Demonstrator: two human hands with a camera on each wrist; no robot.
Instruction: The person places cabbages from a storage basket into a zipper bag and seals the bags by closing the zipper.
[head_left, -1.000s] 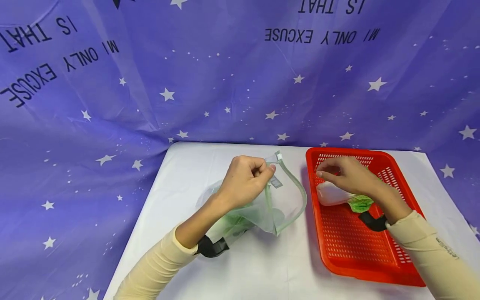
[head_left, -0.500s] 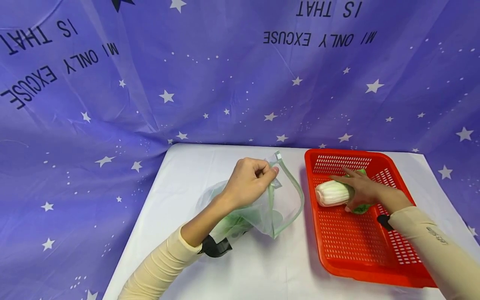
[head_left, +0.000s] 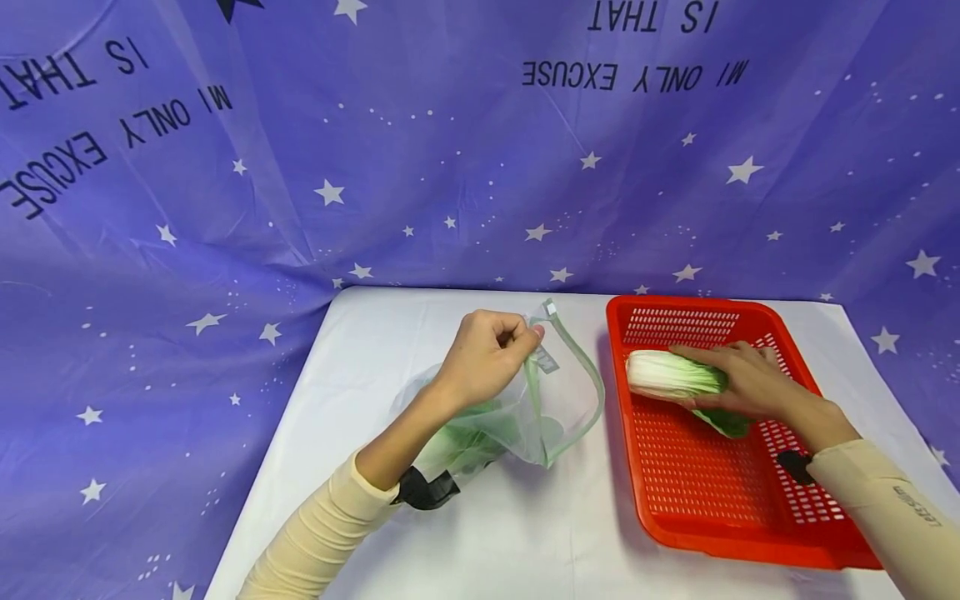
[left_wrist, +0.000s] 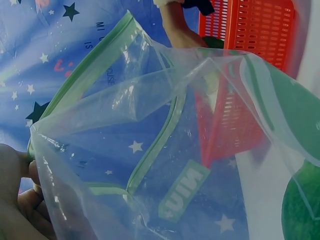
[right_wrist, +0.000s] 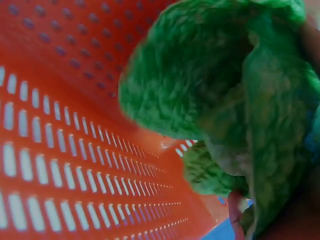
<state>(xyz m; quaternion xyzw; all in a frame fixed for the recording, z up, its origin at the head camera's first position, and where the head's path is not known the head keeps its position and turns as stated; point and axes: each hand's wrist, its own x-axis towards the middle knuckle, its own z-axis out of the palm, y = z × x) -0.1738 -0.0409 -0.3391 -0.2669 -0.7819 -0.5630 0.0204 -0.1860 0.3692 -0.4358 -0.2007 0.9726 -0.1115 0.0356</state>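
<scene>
My left hand (head_left: 483,358) pinches the upper edge of a clear zip bag (head_left: 517,417) with green trim, and the bag's mouth gapes toward the right. Leafy green and white produce (head_left: 453,446) shows through its plastic, partly behind the forearm. In the left wrist view, the bag (left_wrist: 135,100) spreads across most of the picture. Inside the red basket (head_left: 636,475), my right hand (head_left: 750,383) grips a Chinese cabbage (head_left: 667,373) around its leafy half, the white base pointing left. Its crinkled green leaves (right_wrist: 200,70) fill much of the right wrist view; most of the fingers are hidden there.
The slotted basket stands at the right of a white-covered table (head_left: 540,533), a short gap from the bag's mouth. A purple star-printed cloth (head_left: 450,167) hangs behind the table.
My right hand has come down from above the cabbage, moved to its leafy end and taken hold of it. The cabbage has turned and shifted slightly. My left hand keeps its pinch on the bag.
</scene>
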